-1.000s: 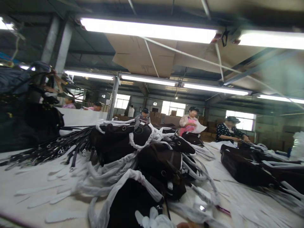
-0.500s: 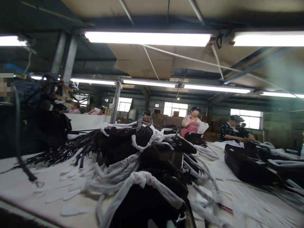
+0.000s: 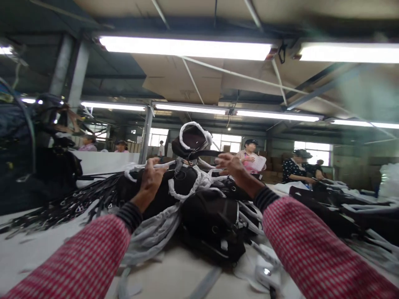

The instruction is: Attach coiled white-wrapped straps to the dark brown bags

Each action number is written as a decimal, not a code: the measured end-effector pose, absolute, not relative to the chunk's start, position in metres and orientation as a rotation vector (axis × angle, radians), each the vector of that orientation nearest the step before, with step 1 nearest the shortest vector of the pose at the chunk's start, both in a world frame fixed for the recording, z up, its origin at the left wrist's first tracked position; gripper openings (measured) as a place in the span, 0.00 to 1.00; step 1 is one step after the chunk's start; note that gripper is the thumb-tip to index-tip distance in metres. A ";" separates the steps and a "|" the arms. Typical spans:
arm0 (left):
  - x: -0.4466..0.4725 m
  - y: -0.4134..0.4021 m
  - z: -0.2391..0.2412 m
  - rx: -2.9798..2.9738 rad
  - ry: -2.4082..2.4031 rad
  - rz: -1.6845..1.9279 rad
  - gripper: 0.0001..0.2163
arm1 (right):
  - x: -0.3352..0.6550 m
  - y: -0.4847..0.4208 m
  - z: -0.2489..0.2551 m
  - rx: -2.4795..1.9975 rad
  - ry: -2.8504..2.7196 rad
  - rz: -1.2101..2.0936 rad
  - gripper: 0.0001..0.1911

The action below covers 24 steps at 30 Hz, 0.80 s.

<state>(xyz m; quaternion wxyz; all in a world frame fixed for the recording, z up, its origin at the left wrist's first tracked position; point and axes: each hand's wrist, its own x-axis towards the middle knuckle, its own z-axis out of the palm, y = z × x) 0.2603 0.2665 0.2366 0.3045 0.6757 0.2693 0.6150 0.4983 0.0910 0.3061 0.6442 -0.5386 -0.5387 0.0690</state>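
My left hand (image 3: 152, 176) is raised over the pile, fingers apart, holding nothing I can see. My right hand (image 3: 232, 166) reaches forward at about the same height with its fingers stretched out. A dark strap (image 3: 205, 154) runs up to its fingertips; whether they touch is unclear. Between and beyond my hands, a black bag (image 3: 179, 146) with a white-wrapped handle (image 3: 181, 135) shows above the heap; I cannot tell if it rests there. Below lies another black bag (image 3: 207, 211) with metal rings, beside bunched white-wrapped handles (image 3: 156, 228).
Many black straps with metal clips (image 3: 77, 203) spread over the left of the white table (image 3: 174, 270). More black bags (image 3: 321, 207) lie at right. Co-workers (image 3: 251, 158) stand beyond the table. Dark bags (image 3: 59, 166) are stacked high at left.
The black bag closest to me has gone from the front of the table, and a bag now shows above the back of the pile. Both my arms have come into view, stretched forward.
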 end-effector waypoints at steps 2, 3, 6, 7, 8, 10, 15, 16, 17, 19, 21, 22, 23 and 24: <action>0.272 0.273 0.192 1.850 0.731 1.575 0.16 | 0.491 0.095 0.242 -1.385 -1.331 0.326 0.11; 0.276 0.271 0.164 1.891 0.736 1.559 0.12 | 0.486 0.095 0.208 -1.435 -1.404 0.404 0.09; 0.285 0.262 0.085 2.071 0.698 1.566 0.08 | 0.474 0.084 0.129 -1.525 -1.520 0.403 0.05; 0.287 0.260 0.064 2.243 0.674 1.600 0.09 | 0.472 0.077 0.114 -1.533 -1.551 0.348 0.04; 0.288 0.259 0.047 2.419 0.647 1.614 0.10 | 0.471 0.071 0.106 -1.537 -1.580 0.300 0.05; 0.287 0.260 0.025 2.742 0.621 1.619 0.12 | 0.476 0.058 0.105 -1.533 -1.619 0.229 0.06; 0.281 0.265 0.020 3.005 0.718 1.579 0.14 | 0.517 0.044 0.132 -1.641 -1.469 -0.005 0.07; 0.281 0.264 0.022 3.029 0.722 1.563 0.14 | 0.524 0.045 0.137 -1.680 -1.428 -0.082 0.07; 0.281 0.263 0.023 3.050 0.717 1.551 0.13 | 0.528 0.047 0.141 -1.720 -1.404 -0.162 0.07; 0.280 0.261 0.025 3.076 0.704 1.545 0.11 | 0.528 0.055 0.145 -1.813 -1.430 -0.311 0.09; 0.280 0.261 0.024 3.086 0.694 1.555 0.11 | 0.518 0.068 0.145 -1.931 -1.549 -0.440 0.17; 0.279 0.261 0.024 3.090 0.689 1.562 0.11 | 0.511 0.075 0.144 -1.998 -1.624 -0.500 0.20; 0.278 0.261 0.023 3.094 0.682 1.567 0.11 | 0.505 0.083 0.142 -2.062 -1.689 -0.562 0.21; 0.278 0.262 0.022 3.098 0.675 1.570 0.11 | 0.500 0.090 0.140 -2.114 -1.737 -0.621 0.19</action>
